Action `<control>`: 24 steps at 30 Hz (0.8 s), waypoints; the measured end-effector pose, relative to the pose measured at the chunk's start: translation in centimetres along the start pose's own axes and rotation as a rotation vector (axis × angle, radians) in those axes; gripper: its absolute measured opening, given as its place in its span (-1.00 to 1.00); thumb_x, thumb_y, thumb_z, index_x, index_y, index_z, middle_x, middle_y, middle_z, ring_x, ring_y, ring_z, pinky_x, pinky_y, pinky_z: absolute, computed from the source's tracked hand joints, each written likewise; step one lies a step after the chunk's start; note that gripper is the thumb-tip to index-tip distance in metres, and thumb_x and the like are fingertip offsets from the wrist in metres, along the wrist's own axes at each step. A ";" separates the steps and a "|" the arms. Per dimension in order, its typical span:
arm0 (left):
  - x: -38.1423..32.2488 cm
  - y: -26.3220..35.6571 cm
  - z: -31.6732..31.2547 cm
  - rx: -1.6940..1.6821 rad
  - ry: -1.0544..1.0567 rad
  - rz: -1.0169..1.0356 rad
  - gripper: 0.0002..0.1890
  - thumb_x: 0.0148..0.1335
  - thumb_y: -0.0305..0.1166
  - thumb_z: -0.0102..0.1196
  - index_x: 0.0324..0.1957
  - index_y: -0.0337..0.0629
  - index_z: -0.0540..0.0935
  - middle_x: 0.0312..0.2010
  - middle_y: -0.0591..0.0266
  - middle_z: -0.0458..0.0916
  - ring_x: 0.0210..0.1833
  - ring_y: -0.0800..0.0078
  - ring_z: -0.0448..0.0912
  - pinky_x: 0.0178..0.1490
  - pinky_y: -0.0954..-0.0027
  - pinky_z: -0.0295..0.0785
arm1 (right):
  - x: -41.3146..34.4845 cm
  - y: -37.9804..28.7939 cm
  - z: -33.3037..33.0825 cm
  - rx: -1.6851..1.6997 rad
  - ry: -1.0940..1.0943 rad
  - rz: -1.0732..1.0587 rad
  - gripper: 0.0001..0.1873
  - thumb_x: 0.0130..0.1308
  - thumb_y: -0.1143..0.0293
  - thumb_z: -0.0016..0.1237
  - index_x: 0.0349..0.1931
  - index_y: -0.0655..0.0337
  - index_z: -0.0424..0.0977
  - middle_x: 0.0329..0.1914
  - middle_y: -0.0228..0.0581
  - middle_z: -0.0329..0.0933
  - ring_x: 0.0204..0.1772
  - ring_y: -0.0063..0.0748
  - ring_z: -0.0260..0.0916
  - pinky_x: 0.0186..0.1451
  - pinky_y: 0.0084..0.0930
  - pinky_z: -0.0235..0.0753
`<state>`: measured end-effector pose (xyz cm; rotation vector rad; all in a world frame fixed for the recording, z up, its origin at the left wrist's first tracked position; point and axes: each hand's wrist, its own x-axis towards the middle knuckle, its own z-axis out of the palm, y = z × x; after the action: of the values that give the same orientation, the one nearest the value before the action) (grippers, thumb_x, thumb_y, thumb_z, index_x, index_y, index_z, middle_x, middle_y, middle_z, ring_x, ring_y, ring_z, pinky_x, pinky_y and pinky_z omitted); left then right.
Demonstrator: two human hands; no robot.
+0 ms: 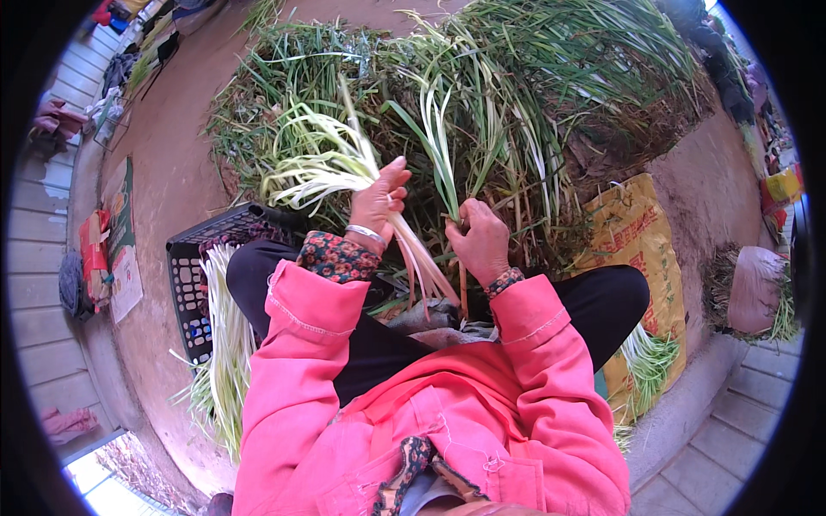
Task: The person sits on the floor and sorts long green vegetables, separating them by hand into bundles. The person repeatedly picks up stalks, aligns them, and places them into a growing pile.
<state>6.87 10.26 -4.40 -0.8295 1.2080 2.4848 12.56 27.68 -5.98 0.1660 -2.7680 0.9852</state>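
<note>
My left hand (379, 200), with a metal bracelet at the wrist, is closed around a bunch of pale leafy stalks (332, 168); their leaves fan out to the left and their pinkish-white lower ends point down toward my lap. Beside it, my right hand (479, 240) pinches a single green-and-white leafy stalk (440, 145), its leaves pointing up and its lower end hanging below the fingers. Both hands are over my crossed legs, apart from each other. A large heap of green leafy stalks (516, 97) with dry roots and soil lies just beyond them.
At my left stands a black plastic crate (188, 284), with long pale stalks (229, 342) lying by it. To my right a yellow woven sack (635, 238) lies on the floor, a bunch of green stalks (648, 367) on it. A red bag (95, 251) is at far left.
</note>
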 end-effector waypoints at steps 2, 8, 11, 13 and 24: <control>-0.1 -0.7 0.3 0.051 -0.077 -0.047 -0.69 0.05 -0.28 0.30 -0.23 -0.20 0.53 -0.35 0.23 0.56 -0.59 0.70 0.36 -0.69 0.78 0.15 | -0.5 -0.4 0.2 -0.076 0.026 -0.067 -0.76 0.01 0.33 0.05 -0.38 0.18 0.31 -0.43 -0.21 0.38 -0.45 -0.09 0.44 -0.44 -0.27 0.44; 0.4 -1.4 0.2 0.060 -0.176 -0.096 -0.77 0.03 -0.35 0.31 -0.35 -0.20 0.55 -0.52 0.39 0.46 -0.62 0.69 0.36 -0.70 0.76 0.14 | -1.6 -1.2 0.5 -0.088 0.039 -0.170 -0.76 -0.01 0.36 0.06 -0.34 0.18 0.34 -0.43 -0.21 0.40 -0.49 -0.13 0.45 -0.45 -0.32 0.44; 0.6 -1.5 0.0 0.134 -0.174 -0.048 -0.84 0.04 -0.41 0.26 -0.40 -0.20 0.53 -0.57 0.39 0.44 -0.66 0.68 0.33 -0.69 0.73 0.13 | -1.4 -0.9 -0.1 0.141 -0.088 -0.026 -0.73 -0.03 0.34 0.11 -0.36 0.21 0.34 -0.44 -0.19 0.43 -0.50 -0.22 0.44 -0.43 -0.40 0.43; 0.6 -1.4 -0.1 0.164 -0.172 -0.026 -0.86 0.05 -0.43 0.24 -0.41 -0.21 0.53 -0.58 0.39 0.44 -0.67 0.67 0.32 -0.69 0.70 0.12 | -0.9 -0.4 -0.8 0.408 -0.224 0.189 -0.64 -0.02 0.27 0.19 -0.31 0.29 0.39 -0.47 -0.25 0.47 -0.49 -0.42 0.41 -0.41 -0.50 0.41; -1.1 -0.6 0.4 0.258 -0.317 0.010 -0.81 0.06 -0.33 0.28 -0.36 -0.16 0.56 -0.54 0.47 0.47 -0.62 0.75 0.34 -0.64 0.73 0.15 | 0.4 1.0 -0.8 1.111 -0.487 0.504 -0.84 0.19 0.27 0.07 -0.41 0.15 0.48 -0.58 -0.67 0.25 -0.58 -0.87 0.07 -0.57 -0.81 0.04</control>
<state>7.90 10.99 -3.93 -0.3480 1.3736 2.2887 12.13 28.93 -5.87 -0.1789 -2.2594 2.8319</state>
